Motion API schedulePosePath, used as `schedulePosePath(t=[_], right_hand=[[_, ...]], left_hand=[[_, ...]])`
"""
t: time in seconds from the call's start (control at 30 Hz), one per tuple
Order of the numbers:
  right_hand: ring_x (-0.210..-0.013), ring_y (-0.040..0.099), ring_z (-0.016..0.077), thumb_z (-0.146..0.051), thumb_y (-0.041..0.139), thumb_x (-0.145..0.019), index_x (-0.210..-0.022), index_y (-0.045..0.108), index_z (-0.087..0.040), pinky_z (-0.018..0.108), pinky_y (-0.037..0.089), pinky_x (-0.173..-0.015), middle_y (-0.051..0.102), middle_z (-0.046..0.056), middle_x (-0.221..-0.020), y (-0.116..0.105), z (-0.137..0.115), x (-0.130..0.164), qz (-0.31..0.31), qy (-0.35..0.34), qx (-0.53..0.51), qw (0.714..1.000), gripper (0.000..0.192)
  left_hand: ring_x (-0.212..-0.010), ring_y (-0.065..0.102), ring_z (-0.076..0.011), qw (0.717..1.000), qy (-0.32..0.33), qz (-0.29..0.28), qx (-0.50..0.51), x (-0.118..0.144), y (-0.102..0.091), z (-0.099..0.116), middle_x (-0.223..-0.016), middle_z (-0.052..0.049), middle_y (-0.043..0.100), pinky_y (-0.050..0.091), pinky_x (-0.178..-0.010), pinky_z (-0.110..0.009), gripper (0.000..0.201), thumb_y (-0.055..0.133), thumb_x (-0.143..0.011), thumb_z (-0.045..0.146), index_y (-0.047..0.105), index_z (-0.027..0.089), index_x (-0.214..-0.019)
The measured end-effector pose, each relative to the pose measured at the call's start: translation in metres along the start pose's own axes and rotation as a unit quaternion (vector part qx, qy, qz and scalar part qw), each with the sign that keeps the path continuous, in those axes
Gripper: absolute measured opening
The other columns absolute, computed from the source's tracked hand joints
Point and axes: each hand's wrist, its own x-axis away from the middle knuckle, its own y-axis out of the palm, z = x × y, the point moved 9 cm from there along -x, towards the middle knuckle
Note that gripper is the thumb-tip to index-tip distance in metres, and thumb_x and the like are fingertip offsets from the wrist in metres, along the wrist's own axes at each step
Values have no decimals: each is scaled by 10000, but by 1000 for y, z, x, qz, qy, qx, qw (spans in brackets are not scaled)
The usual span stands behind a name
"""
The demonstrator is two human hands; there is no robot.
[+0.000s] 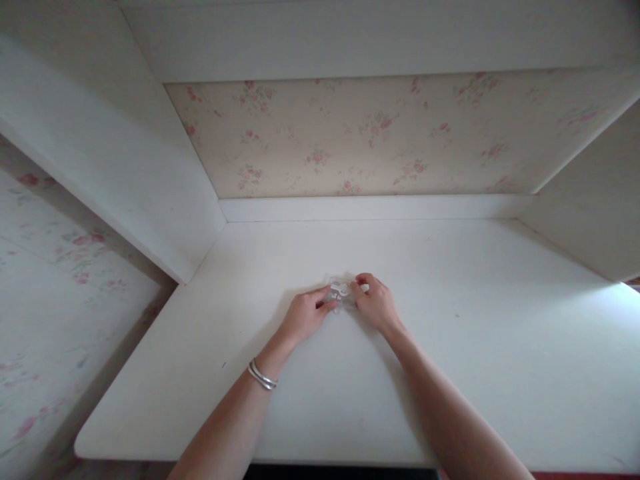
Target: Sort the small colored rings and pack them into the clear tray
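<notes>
Between my hands, at the middle of the white desk, is a small clear plastic bag with white pieces in or on it; their kind is too small to make out. My left hand grips the bag's left edge between thumb and fingers. From the other side, my right hand pinches the bag's right edge, fingers curled. A small white bit shows by the right fingertips, and I cannot tell whether it is part of the bag. Silver bangles circle my left wrist.
White side panels rise at the left and right of the desk. A low white ledge runs along the back, below floral wallpaper. Overhead is a white board. The desk's rounded front corner is at lower left.
</notes>
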Motion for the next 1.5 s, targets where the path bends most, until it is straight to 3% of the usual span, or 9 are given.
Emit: schedulePosePath(t=[0.33, 0.53, 0.93, 1.1, 1.23, 1.37, 1.5], right_hand=[[-821, 621, 151, -338, 430, -865, -1058, 633, -219, 276, 444, -806, 671, 36, -1041, 3, -7, 2, -24, -26, -21, 999, 304], [-862, 621, 157, -347, 431, -864, -1054, 648, -218, 295, 450, -845, 665, 35, -1071, 4, -6, 1, -20, -36, -41, 998, 316], [-940, 598, 150, -324, 417, -878, -1022, 670, -231, 270, 438, -836, 660, 29, -1065, 3, -12, 2, -9, -73, -46, 996, 306], [-839, 596, 140, -337, 416, -880, -971, 686, -228, 245, 430, -745, 663, 27, -966, 3, -14, 3, -20, -70, -33, 997, 305], [-750, 583, 131, -405, 423, -879, -851, 714, -236, 233, 404, -691, 650, 22, -829, 5, -16, 4, -41, -56, -9, 998, 338], [-727, 580, 127, -456, 444, -865, -831, 723, -253, 229, 387, -669, 655, 13, -823, 5, -15, 4, -48, -46, -7, 998, 347], [-751, 586, 127, -444, 436, -870, -825, 721, -256, 224, 386, -681, 668, 5, -840, 5, -17, 5, -56, -58, -13, 997, 344]], left_hand=[[-948, 655, -199, 998, -47, -24, 46, 0, 4, -13, -1145, -56, 648, 503, -843, -267, 589, 649, -751, 400, 511, 194, -1285], [-961, 650, -193, 998, -32, -19, 50, 0, 2, -9, -1175, -41, 627, 486, -876, -281, 484, 603, -791, 372, 554, 203, -1241], [-929, 652, -183, 996, -44, -38, 66, -1, 2, -9, -1145, -32, 649, 485, -831, -257, 479, 625, -765, 372, 583, 197, -1209], [-762, 648, -173, 996, -46, -48, 53, 1, 1, -2, -891, -23, 722, 476, -695, -238, 456, 521, -806, 501, 663, 178, -1095], [-616, 591, -131, 996, -48, -58, 39, 1, 1, 0, -673, -5, 678, 405, -559, -194, 474, 426, -846, 513, 711, 151, -961], [-576, 550, -114, 997, -43, -66, 20, 1, 2, 1, -619, 1, 640, 364, -531, -188, 491, 397, -852, 512, 719, 144, -806], [-589, 558, -117, 996, -51, -69, 28, 0, 3, -2, -632, -2, 644, 359, -529, -191, 485, 391, -852, 506, 714, 146, -822]])
